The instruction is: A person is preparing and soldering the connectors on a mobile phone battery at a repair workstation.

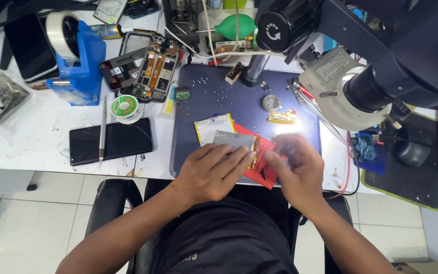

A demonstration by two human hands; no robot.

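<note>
Seen from above, a seated person's two hands meet over the near edge of a dark blue work mat [214, 101] on a white table [36, 137]. The left hand [210, 171] lies flat, fingers stretched forward, pressing down on a thin silver phone battery [231, 138]; its grip is loose and wide, resting on the battery rather than closed around it. The right hand [295, 163] is blurred, fingers curled at the battery's right end; whether its grip pinches anything cannot be told. Under the battery lies a red packet [260, 170], sticking out toward the person between the two hands. Just behind the battery sits a pale rectangular sheet with a yellow border [210, 127].

Farther back on the mat are a small gold-coloured foil piece [282, 117], a grey round lump [271, 103] and scattered tiny screws [221, 94]. A microscope [361, 61] hangs over the mat's right side. Left of the mat lie a dark phone [122, 139] with a metal tool [102, 127] across it, a spool of solder wire [125, 107], an opened phone showing its circuit board [155, 68], and a blue tape dispenser [79, 58].
</note>
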